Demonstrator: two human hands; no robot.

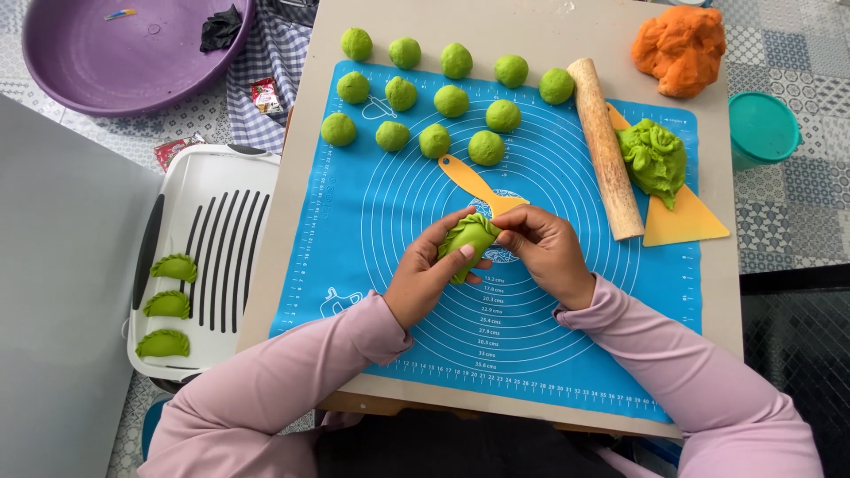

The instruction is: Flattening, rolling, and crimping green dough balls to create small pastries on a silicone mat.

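over the blue mat (372, 230), left hand (431, 274) and right hand (544, 252) pinch green dumpling (469, 239).

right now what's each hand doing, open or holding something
Left hand: closed around the green dumpling, cradling it.
Right hand: fingers pinching the same dumpling's pleated edge.

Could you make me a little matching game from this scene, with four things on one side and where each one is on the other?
Things:
1. rolling pin
2. orange dough
3. three shaped green dumplings
4. green dough piece being folded

Places:
A. on the white tray at the left
B. between the left hand and right hand
C. lying on the blue mat, beside the lump of green dough
D. at the board's far right corner

Pairs: 1-C, 2-D, 3-A, 4-B
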